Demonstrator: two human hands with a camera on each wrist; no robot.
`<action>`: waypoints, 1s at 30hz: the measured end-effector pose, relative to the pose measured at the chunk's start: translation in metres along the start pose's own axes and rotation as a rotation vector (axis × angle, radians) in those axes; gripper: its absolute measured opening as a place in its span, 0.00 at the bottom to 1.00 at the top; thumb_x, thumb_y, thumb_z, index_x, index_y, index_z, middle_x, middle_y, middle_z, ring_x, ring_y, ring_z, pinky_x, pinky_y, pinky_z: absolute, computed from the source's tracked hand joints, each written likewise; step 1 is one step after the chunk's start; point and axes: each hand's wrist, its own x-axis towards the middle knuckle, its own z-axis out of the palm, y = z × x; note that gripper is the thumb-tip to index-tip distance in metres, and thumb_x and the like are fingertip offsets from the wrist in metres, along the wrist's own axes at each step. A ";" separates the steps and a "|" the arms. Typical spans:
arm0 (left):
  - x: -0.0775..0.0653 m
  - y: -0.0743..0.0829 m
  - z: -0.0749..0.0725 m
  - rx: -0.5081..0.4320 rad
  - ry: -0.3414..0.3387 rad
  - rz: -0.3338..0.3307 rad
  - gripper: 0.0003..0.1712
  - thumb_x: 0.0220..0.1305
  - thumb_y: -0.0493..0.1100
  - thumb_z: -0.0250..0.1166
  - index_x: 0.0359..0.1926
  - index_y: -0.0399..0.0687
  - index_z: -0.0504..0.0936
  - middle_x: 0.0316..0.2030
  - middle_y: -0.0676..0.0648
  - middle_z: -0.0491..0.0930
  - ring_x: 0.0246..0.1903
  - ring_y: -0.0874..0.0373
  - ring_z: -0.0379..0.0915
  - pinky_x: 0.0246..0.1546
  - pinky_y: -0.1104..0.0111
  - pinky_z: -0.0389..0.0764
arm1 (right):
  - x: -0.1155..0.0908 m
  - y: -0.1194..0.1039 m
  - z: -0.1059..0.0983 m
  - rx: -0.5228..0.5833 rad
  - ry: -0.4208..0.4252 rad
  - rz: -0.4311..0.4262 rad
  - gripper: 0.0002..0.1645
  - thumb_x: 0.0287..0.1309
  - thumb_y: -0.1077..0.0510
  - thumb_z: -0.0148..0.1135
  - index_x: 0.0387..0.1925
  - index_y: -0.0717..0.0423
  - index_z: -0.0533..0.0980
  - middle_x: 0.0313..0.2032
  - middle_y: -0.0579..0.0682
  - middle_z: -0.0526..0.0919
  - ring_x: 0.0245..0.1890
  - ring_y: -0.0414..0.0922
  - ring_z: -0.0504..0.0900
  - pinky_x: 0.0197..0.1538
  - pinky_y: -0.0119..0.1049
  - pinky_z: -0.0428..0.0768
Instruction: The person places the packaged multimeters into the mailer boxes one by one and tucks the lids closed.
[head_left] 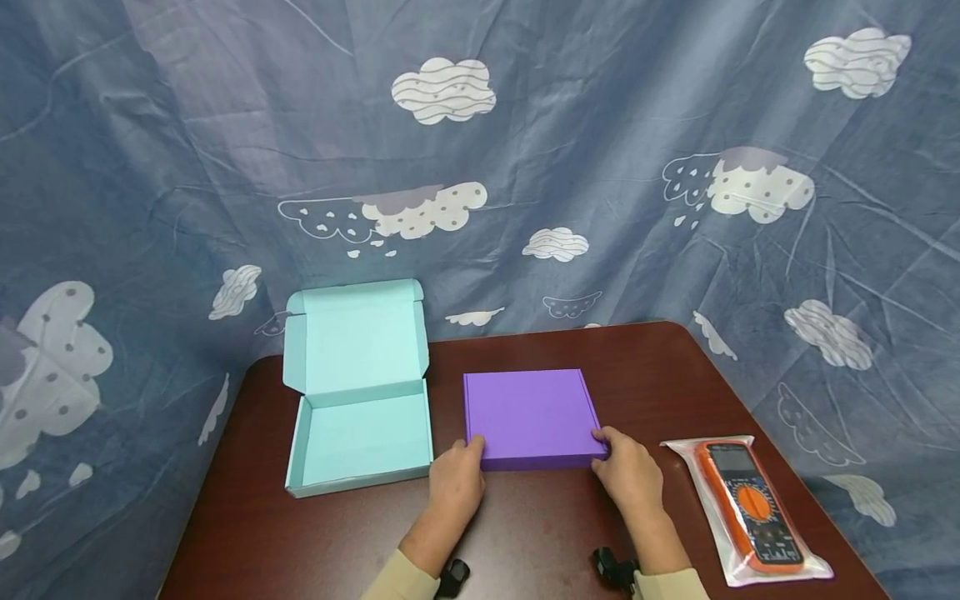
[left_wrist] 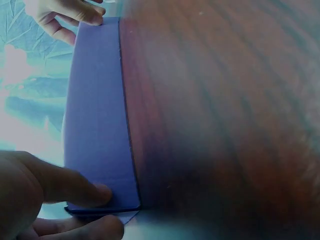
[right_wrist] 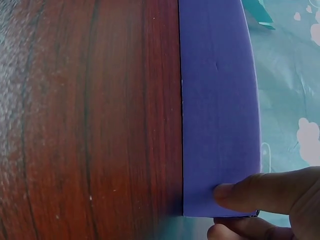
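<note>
A closed purple cardboard box [head_left: 532,412] lies flat on the table in the head view. My left hand [head_left: 457,482] grips its near left corner. In the left wrist view that thumb [left_wrist: 100,194] lies on the front face, with fingers around the corner at the side. My right hand [head_left: 632,471] holds the near right corner. The right wrist view has its thumb [right_wrist: 227,194] on the front face and fingers past the box's end. To the left stands a light teal box [head_left: 367,429], lid raised, its inside visible.
An orange and black multimeter [head_left: 752,504] in a clear plastic bag [head_left: 712,533] lies at the table's right side. The dark brown wooden table [head_left: 540,533] ends at a blue cloud-patterned curtain [head_left: 600,108] behind and at both sides.
</note>
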 end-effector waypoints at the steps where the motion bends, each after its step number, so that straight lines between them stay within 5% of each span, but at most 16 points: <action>1: 0.000 0.000 -0.001 0.000 -0.007 0.002 0.16 0.45 0.30 0.73 0.33 0.46 0.77 0.21 0.45 0.75 0.19 0.47 0.76 0.16 0.58 0.73 | 0.000 0.000 0.000 0.004 0.001 0.002 0.28 0.45 0.65 0.79 0.52 0.55 0.84 0.48 0.66 0.86 0.38 0.68 0.84 0.28 0.59 0.78; 23: 0.015 0.006 -0.017 -0.049 -0.140 0.046 0.06 0.60 0.32 0.65 0.38 0.43 0.85 0.27 0.45 0.83 0.27 0.49 0.82 0.25 0.58 0.79 | 0.012 -0.003 -0.009 -0.011 -0.034 0.059 0.27 0.51 0.66 0.74 0.56 0.57 0.83 0.53 0.67 0.83 0.43 0.70 0.83 0.31 0.60 0.78; 30: 0.028 0.009 -0.014 -0.029 -0.223 0.038 0.04 0.62 0.33 0.64 0.33 0.46 0.82 0.26 0.45 0.83 0.27 0.50 0.82 0.24 0.58 0.79 | 0.020 -0.004 -0.011 -0.040 -0.106 0.066 0.32 0.55 0.56 0.77 0.61 0.62 0.79 0.57 0.69 0.80 0.51 0.69 0.81 0.38 0.63 0.79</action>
